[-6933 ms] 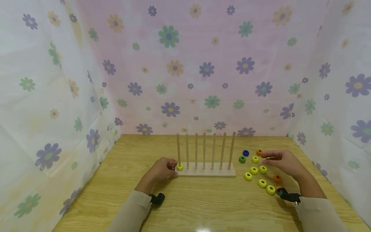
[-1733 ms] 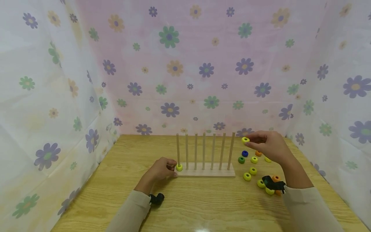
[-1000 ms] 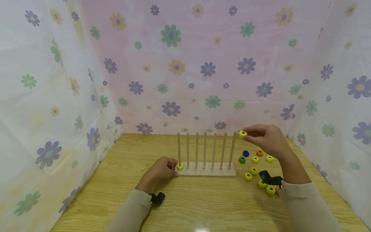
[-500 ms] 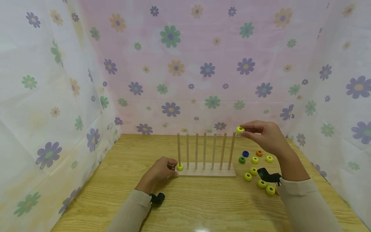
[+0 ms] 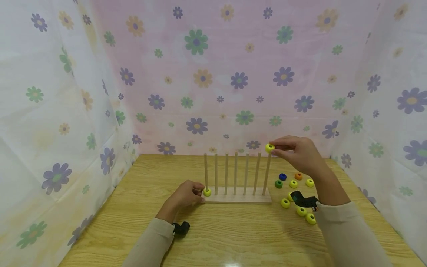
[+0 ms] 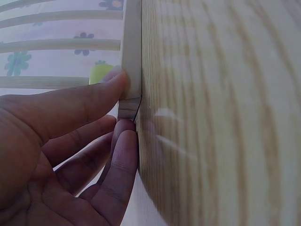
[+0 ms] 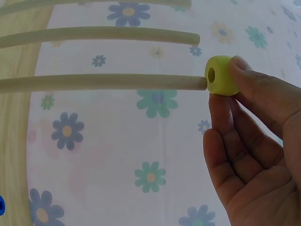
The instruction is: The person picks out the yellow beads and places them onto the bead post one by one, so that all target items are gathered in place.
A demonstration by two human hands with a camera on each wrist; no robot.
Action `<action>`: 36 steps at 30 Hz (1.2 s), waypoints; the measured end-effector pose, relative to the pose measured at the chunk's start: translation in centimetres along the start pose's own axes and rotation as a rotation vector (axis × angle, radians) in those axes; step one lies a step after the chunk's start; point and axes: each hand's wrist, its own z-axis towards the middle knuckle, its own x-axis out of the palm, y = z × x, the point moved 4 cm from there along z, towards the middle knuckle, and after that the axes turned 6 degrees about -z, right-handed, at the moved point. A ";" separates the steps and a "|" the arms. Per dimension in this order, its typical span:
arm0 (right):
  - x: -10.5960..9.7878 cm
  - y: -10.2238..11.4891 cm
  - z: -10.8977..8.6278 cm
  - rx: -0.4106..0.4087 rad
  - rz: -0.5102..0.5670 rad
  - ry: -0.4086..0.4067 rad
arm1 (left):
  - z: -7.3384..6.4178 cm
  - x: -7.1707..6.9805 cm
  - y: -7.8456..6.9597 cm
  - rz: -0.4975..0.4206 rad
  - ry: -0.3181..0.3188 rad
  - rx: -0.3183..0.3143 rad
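Note:
A wooden peg rack (image 5: 237, 199) with several upright pegs stands on the table. My left hand (image 5: 185, 194) holds its left end; in the left wrist view the thumb (image 6: 115, 84) lies on the base and the fingers are at its end. One yellow bead (image 5: 207, 192) sits at the bottom of the leftmost peg. My right hand (image 5: 301, 154) pinches another yellow bead (image 5: 270, 148) between thumb and fingers at the tip of the rightmost peg (image 5: 267, 174). In the right wrist view, the hole of that yellow bead (image 7: 221, 75) is slightly off the peg's end.
Loose beads lie right of the rack: a blue bead (image 5: 282, 177), a green bead (image 5: 278, 184), an orange bead (image 5: 298, 176) and several yellow ones (image 5: 285, 203). My right forearm hides part of this group. Flowered cloth (image 5: 220, 111) surrounds the wooden table (image 5: 213, 237).
My right hand has taken a yellow bead from the table, lifted it and carried it left to the rightmost peg's tip. My left hand has stayed at the rack's end.

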 end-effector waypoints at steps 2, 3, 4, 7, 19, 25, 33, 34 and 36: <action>0.2 0.2 0.1 -0.010 0.005 0.003 | -0.1 0.0 0.0 -0.008 0.001 -0.005; 0.3 0.2 0.2 -0.015 0.007 0.003 | -0.1 0.0 0.0 -0.009 0.003 -0.003; 0.3 0.3 0.2 -0.023 0.010 0.005 | -0.1 0.0 -0.1 -0.011 0.003 -0.003; 0.6 0.6 0.4 -0.046 0.026 0.005 | -0.1 0.0 -0.1 -0.012 0.005 -0.005; 1.2 2.0 0.8 -0.043 0.041 0.020 | 0.0 -0.1 0.1 -0.010 0.005 -0.005; 1.5 2.2 1.2 -0.048 0.037 0.025 | -0.1 -0.1 0.1 -0.021 0.000 -0.009; 1.6 3.1 1.7 -0.058 0.045 0.043 | -0.1 -0.1 0.0 -0.020 -0.001 -0.004; 1.7 3.3 1.8 -0.060 0.048 0.045 | -0.1 -0.1 0.0 -0.018 -0.001 -0.003; 1.8 3.4 1.9 -0.059 0.054 0.048 | -0.1 -0.1 0.0 -0.022 -0.002 -0.006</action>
